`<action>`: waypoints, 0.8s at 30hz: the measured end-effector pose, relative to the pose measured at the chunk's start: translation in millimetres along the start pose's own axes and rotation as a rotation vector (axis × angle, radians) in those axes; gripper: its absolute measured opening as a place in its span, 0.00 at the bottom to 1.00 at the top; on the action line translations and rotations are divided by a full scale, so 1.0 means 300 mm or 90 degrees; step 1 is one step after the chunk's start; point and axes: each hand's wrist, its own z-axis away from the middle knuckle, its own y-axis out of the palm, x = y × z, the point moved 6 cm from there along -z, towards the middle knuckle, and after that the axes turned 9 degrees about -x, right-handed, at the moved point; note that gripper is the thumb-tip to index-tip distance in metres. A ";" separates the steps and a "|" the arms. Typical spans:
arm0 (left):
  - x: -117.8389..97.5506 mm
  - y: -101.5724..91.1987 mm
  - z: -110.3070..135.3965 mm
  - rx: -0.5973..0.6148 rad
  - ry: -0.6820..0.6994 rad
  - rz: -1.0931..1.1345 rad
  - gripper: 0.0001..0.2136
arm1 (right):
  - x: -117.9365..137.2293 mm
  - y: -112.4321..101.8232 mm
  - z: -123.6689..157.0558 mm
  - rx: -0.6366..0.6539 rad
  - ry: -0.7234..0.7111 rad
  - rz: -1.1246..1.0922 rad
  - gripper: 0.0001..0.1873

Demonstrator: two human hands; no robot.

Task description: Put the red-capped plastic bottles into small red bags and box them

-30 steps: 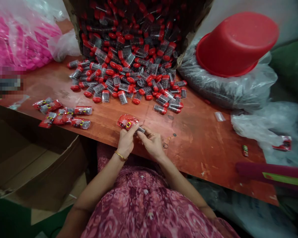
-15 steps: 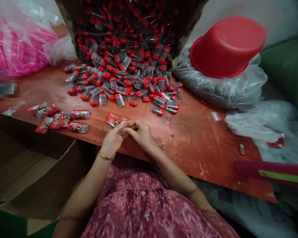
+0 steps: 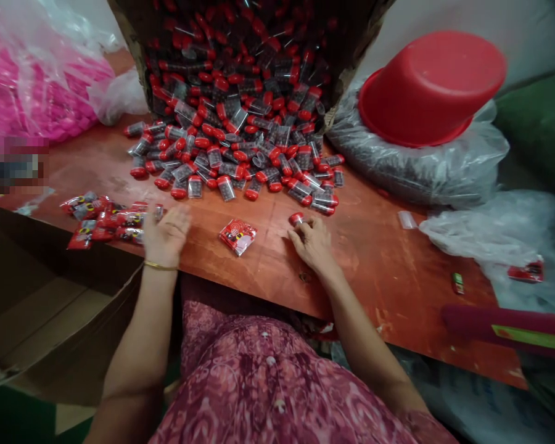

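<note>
My left hand (image 3: pixel 167 237) is just right of a group of red printed packets (image 3: pixel 104 216), its fingers stretched and apart, slightly blurred. It partly covers the nearest packets, and I see nothing held in it. My right hand (image 3: pixel 313 242) has its fingers closed on a small clear container with a red cap (image 3: pixel 296 219), low over the table; the fingers hide most of its body. Between my hands a flat red square packet (image 3: pixel 238 237) with a black and yellow print lies on the table. Beyond them spreads a heap of red-capped clear containers (image 3: pixel 226 165) with dark contents.
The heap spills from a tipped carton (image 3: pixel 141 74). A red tub (image 3: pixel 432 92) sits upside down on a plastic sack (image 3: pixel 420 169). A bag of pink pieces (image 3: pixel 41 92) stands at the left. An open cardboard box (image 3: pixel 69 327) is below the table's (image 3: pixel 374 259) left edge.
My hands were together at the table's front and have parted. The left moved left to the packets; the right moved right and took hold of a red-capped container. The square packet is now uncovered.
</note>
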 end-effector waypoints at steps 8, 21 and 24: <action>0.188 0.172 0.174 0.150 0.486 -0.585 0.07 | -0.026 0.002 0.072 -0.077 0.036 0.006 0.16; 0.156 0.158 0.227 0.100 0.588 -0.530 0.05 | 0.109 -0.004 0.046 -0.004 0.375 -0.616 0.14; 0.150 0.185 0.287 0.120 0.605 -0.515 0.04 | 0.232 0.020 0.055 0.016 0.439 -0.790 0.15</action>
